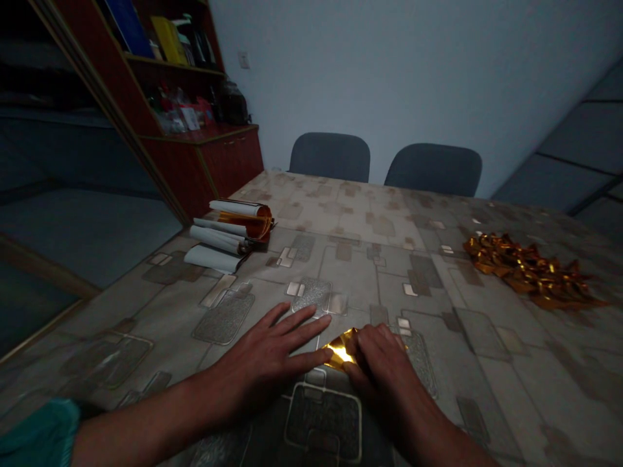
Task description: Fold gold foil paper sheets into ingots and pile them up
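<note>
Gold foil [339, 351], a small creased piece with its shiny face up, lies on the table between the two hands, its right part hidden. The right hand [382, 370] sits over it, fingers bent down onto the foil and knuckles raised; those fingers could be pinching or only pressing, and this view cannot settle which. The left hand [263, 353] is open, palm down, its fingers spread on the tabletop and its thumb reaching across to touch the foil's left edge. That placement looks sound for thin foil: pressure from the finger pads is less likely to tear it than nails, and the thumb on the edge helps stop it sliding on the smooth printed table cover [370, 285]. A teal sleeve [39, 433] shows at the lower left, on the left arm. Farther out on the table, curled white-backed sheets [214, 250] and a gold-lined roll [246, 219] lie toward the left (the gold shows only where the roll opens), while a heap of crumpled gold foil strips [528, 272] sits well to the right. Beyond the table's far edge stand two dark grey upholstered chairs [331, 157], with a reddish wooden cabinet [228, 155] to the left holding books and bottles on its shelves, and a pale blue wall [389, 65] behind.
</note>
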`<state>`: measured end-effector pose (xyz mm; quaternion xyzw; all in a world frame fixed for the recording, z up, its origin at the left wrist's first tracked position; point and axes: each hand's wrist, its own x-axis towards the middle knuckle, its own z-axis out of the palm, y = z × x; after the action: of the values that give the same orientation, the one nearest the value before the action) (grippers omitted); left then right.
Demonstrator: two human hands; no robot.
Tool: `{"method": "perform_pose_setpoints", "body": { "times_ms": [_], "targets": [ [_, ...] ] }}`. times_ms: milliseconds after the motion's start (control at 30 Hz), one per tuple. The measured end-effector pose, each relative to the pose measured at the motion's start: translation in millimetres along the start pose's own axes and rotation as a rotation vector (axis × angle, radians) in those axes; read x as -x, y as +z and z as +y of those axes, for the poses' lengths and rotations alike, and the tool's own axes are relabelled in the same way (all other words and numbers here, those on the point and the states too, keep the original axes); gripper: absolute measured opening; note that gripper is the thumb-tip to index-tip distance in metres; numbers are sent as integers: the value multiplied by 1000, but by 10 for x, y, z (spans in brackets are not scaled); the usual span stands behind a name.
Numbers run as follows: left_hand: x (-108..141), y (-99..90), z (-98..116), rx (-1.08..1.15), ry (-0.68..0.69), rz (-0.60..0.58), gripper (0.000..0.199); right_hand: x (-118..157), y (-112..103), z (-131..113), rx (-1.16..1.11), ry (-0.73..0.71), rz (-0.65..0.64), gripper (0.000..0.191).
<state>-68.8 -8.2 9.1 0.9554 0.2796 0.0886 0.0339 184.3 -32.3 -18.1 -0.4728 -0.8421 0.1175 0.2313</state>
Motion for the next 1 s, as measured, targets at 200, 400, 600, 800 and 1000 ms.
{"method": "perform_pose_setpoints", "body": {
  "times_ms": [200,400,600,800,1000],
  "targets": [
    [16,-18,57,76,-54,-82,77,-2,54,35,64,-48,81,11],
    [43,-91,405,129,44,-66,62,19,88,50,59,-36,50,8],
    [62,-75,383,134,57,-40,65,7,85,37,42,-50,91,11],
    [83,-101,278,219,29,-12,57,1,40,58,27,-74,83,10],
    [205,-170,216,218,-52,-35,65,34,82,109,13,-114,112,12]
  ]
}}
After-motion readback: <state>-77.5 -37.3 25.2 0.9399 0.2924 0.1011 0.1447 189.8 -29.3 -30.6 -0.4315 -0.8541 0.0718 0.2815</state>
